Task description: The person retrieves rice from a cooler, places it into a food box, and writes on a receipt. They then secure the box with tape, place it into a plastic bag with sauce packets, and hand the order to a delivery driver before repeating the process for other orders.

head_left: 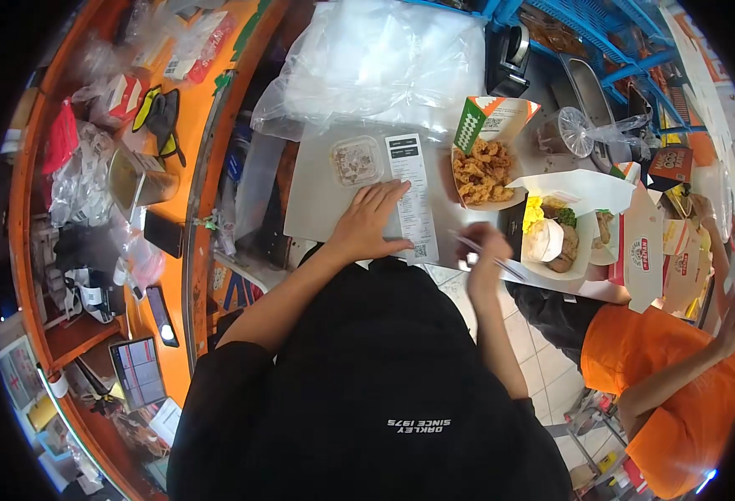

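My left hand (369, 224) lies flat on the metal table, fingers stretched, its fingertips on the edge of a long printed receipt (418, 196). Just beyond it sits a small clear lidded container (357, 162) with speckled contents. My right hand (488, 250) is closed around a thin, light pen (514, 271), slightly blurred, at the table's front edge. Past that hand stands an open carton of fried chicken pieces (482, 173). To the right is an open meal box (580, 260) with meat, greens, something yellow and a small white-topped cup (543, 240).
A stack of clear plastic bags (376, 63) lies at the back, beside a black tape dispenser (509, 63). A co-worker in an orange shirt (660, 367) stands close on the right, near more cartons (681, 259). An orange counter (185, 167) with phones and a tablet runs along the left.
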Action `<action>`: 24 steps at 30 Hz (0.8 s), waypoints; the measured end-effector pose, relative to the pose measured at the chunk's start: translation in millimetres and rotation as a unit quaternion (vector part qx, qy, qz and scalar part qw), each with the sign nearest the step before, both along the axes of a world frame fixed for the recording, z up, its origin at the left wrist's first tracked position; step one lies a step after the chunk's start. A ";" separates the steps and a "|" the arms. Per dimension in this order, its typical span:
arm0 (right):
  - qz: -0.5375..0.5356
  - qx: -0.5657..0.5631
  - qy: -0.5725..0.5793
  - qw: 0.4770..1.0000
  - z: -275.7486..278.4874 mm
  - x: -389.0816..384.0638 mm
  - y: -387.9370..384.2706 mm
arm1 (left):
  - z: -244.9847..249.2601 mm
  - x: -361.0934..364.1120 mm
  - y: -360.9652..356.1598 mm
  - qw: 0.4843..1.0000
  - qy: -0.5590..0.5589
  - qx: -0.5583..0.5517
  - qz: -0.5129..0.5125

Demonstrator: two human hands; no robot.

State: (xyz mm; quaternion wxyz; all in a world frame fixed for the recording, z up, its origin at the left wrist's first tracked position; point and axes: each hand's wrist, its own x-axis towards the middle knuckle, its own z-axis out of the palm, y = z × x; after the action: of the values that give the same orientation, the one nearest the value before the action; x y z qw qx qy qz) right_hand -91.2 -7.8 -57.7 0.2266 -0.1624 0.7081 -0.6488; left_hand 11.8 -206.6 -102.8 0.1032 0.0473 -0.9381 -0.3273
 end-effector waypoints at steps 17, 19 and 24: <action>-0.024 0.158 0.200 0.967 -31.4 12.6 -22.9 | 2.7 -0.6 0.6 1.000 -0.003 0.006 0.006; -0.024 0.129 0.111 0.985 -35.3 12.5 -17.5 | 4.4 -1.2 1.8 1.000 -0.003 0.005 0.001; -0.021 0.059 0.100 0.993 -46.4 17.2 -13.1 | 0.4 -2.4 2.9 1.000 -0.021 -0.002 0.001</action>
State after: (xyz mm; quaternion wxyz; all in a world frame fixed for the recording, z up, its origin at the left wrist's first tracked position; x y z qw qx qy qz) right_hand -74.0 -20.9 -104.1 0.1499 -0.1980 0.7675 -0.5910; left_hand 9.4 -203.7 -102.5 0.0836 0.0549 -0.9406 -0.3243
